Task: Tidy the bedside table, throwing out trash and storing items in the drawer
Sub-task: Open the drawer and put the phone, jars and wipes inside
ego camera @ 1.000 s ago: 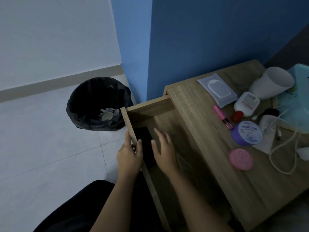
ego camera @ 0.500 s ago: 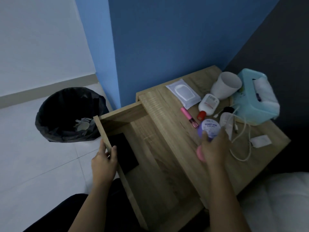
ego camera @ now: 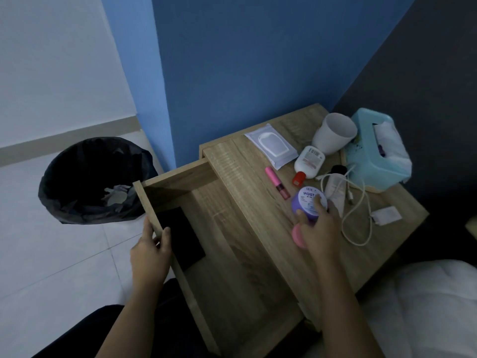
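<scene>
The wooden bedside table has its drawer pulled out, with a flat black item lying inside at the left. My left hand grips the drawer's front panel. My right hand curls its fingers round a purple round jar on the tabletop. A pink round case lies partly under that hand. Also on top are a pink tube, a white bottle with a red cap, a wipes pack, a white cup and a white cable.
A black-lined trash bin with crumpled paper stands on the floor left of the drawer. A teal tissue box sits at the table's back right, a small white adapter near the right edge. White bedding lies at the lower right.
My right hand left the drawer, reached across to the tabletop and closed round the purple jar. My left hand stayed on the drawer front. The view swung right.
</scene>
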